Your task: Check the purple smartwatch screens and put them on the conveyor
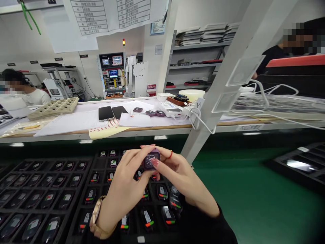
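well, the left hand (127, 183) and the right hand (185, 178) are together in front of the person, and both are closed on a small purple square smartwatch (151, 160), pinching it by the edges with the fingertips. the watch is above a black compartment tray (83, 169) on the near side, and it does not seem to touch the tray. in this tray many dark smartwatches (147, 218) lie in rows, each with a white label and a small green and red mark. a gold wristwatch (98, 217) is on the left wrist, and a thin red ring (170, 154) is on one finger of the right hand. to the right of the tray is a green surface (248, 196), with another black tray (297, 166) at its right edge. farther away is a long workbench (106, 130) with two smartphones (111, 112), a sheet of red stickers (104, 126), three small purple watches (149, 111) and a beige tray (53, 107) on the left. white cables (200, 118) hang over the bench edge. one co-worker (22, 89) sits at far left, and another (276, 56) is at far right
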Available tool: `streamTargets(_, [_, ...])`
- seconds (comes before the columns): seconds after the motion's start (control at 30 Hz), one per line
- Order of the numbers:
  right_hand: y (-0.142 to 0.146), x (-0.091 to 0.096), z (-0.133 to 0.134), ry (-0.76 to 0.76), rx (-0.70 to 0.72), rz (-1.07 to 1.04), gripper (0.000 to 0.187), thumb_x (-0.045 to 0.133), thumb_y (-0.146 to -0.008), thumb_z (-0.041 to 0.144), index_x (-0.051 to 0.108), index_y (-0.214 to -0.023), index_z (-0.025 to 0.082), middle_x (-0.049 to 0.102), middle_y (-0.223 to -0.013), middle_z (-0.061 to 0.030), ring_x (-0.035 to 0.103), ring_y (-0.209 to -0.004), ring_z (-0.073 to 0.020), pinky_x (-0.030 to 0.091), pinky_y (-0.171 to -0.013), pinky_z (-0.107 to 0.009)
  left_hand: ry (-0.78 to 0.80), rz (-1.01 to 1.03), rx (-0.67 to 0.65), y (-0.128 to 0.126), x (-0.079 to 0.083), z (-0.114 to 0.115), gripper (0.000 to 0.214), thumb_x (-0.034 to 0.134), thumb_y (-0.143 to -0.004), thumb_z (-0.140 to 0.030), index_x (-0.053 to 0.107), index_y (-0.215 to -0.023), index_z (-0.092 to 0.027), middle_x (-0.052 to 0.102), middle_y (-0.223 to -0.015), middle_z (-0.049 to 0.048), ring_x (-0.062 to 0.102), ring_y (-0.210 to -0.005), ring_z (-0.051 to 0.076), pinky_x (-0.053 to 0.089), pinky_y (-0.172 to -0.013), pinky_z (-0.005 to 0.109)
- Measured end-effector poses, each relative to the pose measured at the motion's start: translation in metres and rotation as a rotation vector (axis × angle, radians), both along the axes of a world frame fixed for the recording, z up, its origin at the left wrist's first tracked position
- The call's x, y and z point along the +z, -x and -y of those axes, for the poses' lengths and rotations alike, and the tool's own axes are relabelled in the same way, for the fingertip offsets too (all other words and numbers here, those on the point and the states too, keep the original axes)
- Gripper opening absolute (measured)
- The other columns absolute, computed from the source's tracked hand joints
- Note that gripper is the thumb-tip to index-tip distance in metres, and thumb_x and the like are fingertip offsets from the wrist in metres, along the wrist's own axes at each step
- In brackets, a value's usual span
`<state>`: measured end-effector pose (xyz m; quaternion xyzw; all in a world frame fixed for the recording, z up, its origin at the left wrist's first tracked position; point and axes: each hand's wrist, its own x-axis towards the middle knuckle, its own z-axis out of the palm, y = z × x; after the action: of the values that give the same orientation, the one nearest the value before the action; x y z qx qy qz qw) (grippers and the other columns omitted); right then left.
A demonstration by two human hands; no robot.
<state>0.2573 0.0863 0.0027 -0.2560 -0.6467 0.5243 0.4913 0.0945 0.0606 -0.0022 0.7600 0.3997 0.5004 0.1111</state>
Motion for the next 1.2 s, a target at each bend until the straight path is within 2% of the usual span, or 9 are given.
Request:
streamTargets(0.13, [-0.0049,-0.0007,-0.0002,-0.052,0.058,0.0,0.042,0.072,-0.093,0.038,0.066,-0.131,0.022,0.069,-0.089,-0.0042,0.061,-0.067,-0.0167,0.057,-0.068,-0.03,0.009,0.006,0.005,0.0024,0.0,0.0017,0.054,0.062,-0.09,-0.012,0.053,-0.138,-0.035,0.064,-0.122,0.0018,0.06,-0.103,0.017,0.051,-0.097,0.032])
streamTargets(0.37, [-0.0073,-0.0035,-0.0013,-0.071,0.1,-0.022,0.043,0.072,-0.093,0.032,0.063,-0.134,0.024,0.068,-0.089,-0.0037,0.062,-0.068,-0.0168,0.057,-0.072,-0.031,0.019,0.0,0.007,0.0026,0.0024,0.0019,0.058,0.062,-0.089,-0.009,0.052,-0.138,-0.037,0.063,-0.123,0.0006,0.06,-0.103,0.017,0.05,-0.099,0.032])
streamTargets(0.53, [-0.008,-0.0051,-0.0017,-0.065,0.126,-0.046,0.043,0.07,-0.093,0.026,0.062,-0.136,0.025,0.069,-0.097,-0.0048,0.065,-0.077,-0.0177,0.057,-0.072,-0.029,0.033,-0.004,0.009,0.0029,0.0017,0.002,0.059,0.064,-0.089,-0.012,0.05,-0.14,-0.038,0.063,-0.123,-0.0003,0.06,-0.103,0.016,0.05,-0.1,0.031])
streamTargets(0.7, [-0.0082,-0.0038,-0.0026,-0.069,0.134,-0.019,0.046,0.07,-0.094,0.028,0.06,-0.138,0.022,0.07,-0.105,-0.0066,0.067,-0.084,-0.0195,0.057,-0.075,-0.029,0.031,0.001,0.006,0.0028,0.0008,0.0025,0.061,0.063,-0.088,-0.009,0.05,-0.14,-0.039,0.062,-0.123,-0.0005,0.06,-0.103,0.016,0.049,-0.099,0.03])
streamTargets(0.93, [-0.0086,-0.0047,-0.0026,-0.083,0.126,0.01,0.047,0.07,-0.094,0.028,0.058,-0.139,0.021,0.061,-0.133,-0.0103,0.067,-0.096,-0.0203,0.057,-0.069,-0.024,0.028,0.017,-0.015,0.0025,0.0014,0.0019,0.061,0.064,-0.089,-0.009,0.05,-0.139,-0.039,0.062,-0.123,-0.0027,0.059,-0.1,0.013,0.05,-0.095,0.024])
streamTargets(1.0, [-0.0084,-0.0054,-0.0023,-0.082,0.13,0.009,0.047,0.07,-0.095,0.028,0.057,-0.139,0.022,0.064,-0.128,-0.0096,0.067,-0.092,-0.0189,0.057,-0.068,-0.023,0.027,0.011,-0.017,0.0029,0.0015,0.0023,0.061,0.063,-0.089,-0.009,0.049,-0.14,-0.039,0.062,-0.123,-0.0035,0.059,-0.101,0.012,0.049,-0.095,0.022])
streamTargets(1.1, [-0.0071,-0.006,-0.0024,-0.057,0.152,-0.015,0.045,0.07,-0.096,0.029,0.058,-0.139,0.024,0.07,-0.108,-0.0044,0.064,-0.076,-0.0135,0.057,-0.066,-0.02,0.018,0.004,-0.015,0.0034,0.0009,0.0029,0.062,0.063,-0.089,-0.008,0.048,-0.141,-0.039,0.061,-0.125,-0.0037,0.058,-0.103,0.012,0.048,-0.098,0.022])
streamTargets(1.2, [-0.0058,-0.0053,-0.003,-0.021,0.145,-0.044,0.039,0.068,-0.098,0.037,0.062,-0.135,0.027,0.07,-0.098,-0.0018,0.06,-0.07,-0.0118,0.055,-0.063,-0.019,0.008,-0.004,-0.002,0.0029,0.0001,0.0028,0.062,0.065,-0.089,-0.009,0.048,-0.14,-0.039,0.062,-0.122,-0.0036,0.059,-0.104,0.012,0.047,-0.1,0.022])
